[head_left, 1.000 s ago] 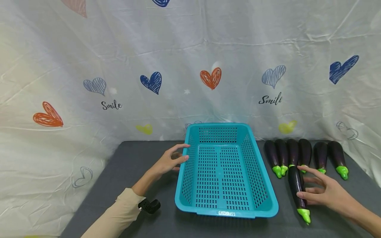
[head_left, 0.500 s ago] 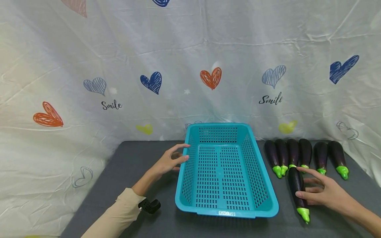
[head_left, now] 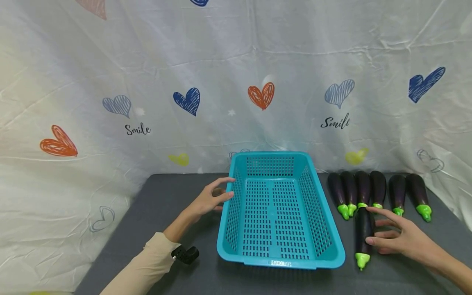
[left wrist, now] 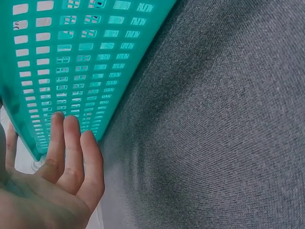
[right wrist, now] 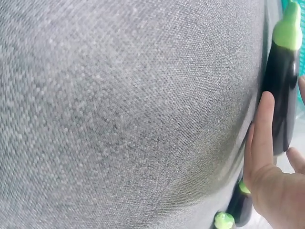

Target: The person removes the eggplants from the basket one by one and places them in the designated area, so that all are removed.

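My left hand (head_left: 206, 200) is at the left rim of a turquoise plastic basket (head_left: 330, 229), thumb and forefinger against the rim. In the left wrist view, the other fingers (left wrist: 73, 148) stretch along the basket's slotted outer wall (left wrist: 76, 62). My right hand (head_left: 405, 237) is at the right side of a dark purple eggplant (head_left: 364, 229) lying on the table, its green stem end towards me. The thumb touches its side and the forefinger reaches its far end. In the right wrist view, long fingers (right wrist: 263, 129) lie alongside this eggplant.
Several more eggplants (head_left: 397, 192) lie in a row at the table's back right, stem ends towards me. A dark grey cloth covers the table (head_left: 162, 205). Behind it hangs a white curtain (head_left: 228, 73) printed with hearts.
The nearest eggplant has turned slightly, its stem end swinging left, so that it lies straighter. The right fingers have barely shifted. My left hand and the basket have stayed in place.
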The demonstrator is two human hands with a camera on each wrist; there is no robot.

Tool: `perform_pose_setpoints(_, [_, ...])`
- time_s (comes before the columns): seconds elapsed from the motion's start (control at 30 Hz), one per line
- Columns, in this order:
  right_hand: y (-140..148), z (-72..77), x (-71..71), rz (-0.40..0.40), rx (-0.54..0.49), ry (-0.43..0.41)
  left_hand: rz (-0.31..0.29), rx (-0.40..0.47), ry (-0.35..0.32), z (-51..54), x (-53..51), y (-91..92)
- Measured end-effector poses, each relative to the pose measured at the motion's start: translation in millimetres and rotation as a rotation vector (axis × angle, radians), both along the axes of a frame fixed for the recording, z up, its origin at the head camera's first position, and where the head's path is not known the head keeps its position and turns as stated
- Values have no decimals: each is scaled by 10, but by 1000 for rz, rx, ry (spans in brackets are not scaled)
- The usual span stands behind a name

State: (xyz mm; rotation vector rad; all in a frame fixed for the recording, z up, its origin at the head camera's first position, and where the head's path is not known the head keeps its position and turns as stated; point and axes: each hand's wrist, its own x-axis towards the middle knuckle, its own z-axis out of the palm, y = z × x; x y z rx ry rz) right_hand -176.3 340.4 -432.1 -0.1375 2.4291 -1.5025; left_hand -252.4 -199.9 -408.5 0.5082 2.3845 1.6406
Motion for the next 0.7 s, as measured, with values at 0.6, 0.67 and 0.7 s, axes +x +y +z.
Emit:
perform_pose_setpoints(0.6, [56,79,-11,13,-44,38,-2,2,6,4,25,13])
perform_pose_setpoints(0.67, [85,112,-18,-4,-28,57,-4,9,5,-6,24,14])
perform_pose_setpoints(0.7, [103,128,-25,-9,-18,80,-7,25,4,-16,23,14])
